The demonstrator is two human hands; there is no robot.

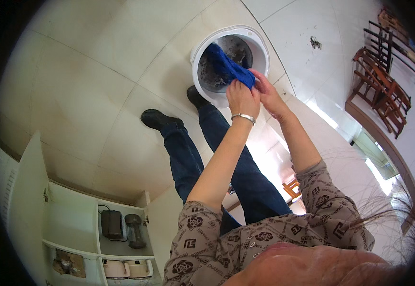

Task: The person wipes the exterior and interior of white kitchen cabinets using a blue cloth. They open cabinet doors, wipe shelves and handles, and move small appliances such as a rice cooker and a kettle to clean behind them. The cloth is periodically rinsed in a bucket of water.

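Note:
A white plastic bucket point(195, 68) stands on the tiled floor, with dark, foamy water in it. A wet blue cloth point(229, 66) stretches from the water to my hands at the bucket's near rim. My left hand point(244, 98), with a silver bracelet on its wrist, grips the near end of the cloth from the left side. On the right, my right hand point(266, 91) holds the same end, its fingers close against the other hand. The cloth's far end lies in the water, partly hidden there.
My dark shoes point(159, 119) are just left of the bucket. An open cabinet point(69, 214) at the lower left holds a dark dumbbell-shaped object point(134, 230) and pale containers point(116, 269). Wooden chairs point(382, 85) appear at the right. Dark debris point(315, 43) lies on the floor beyond the bucket.

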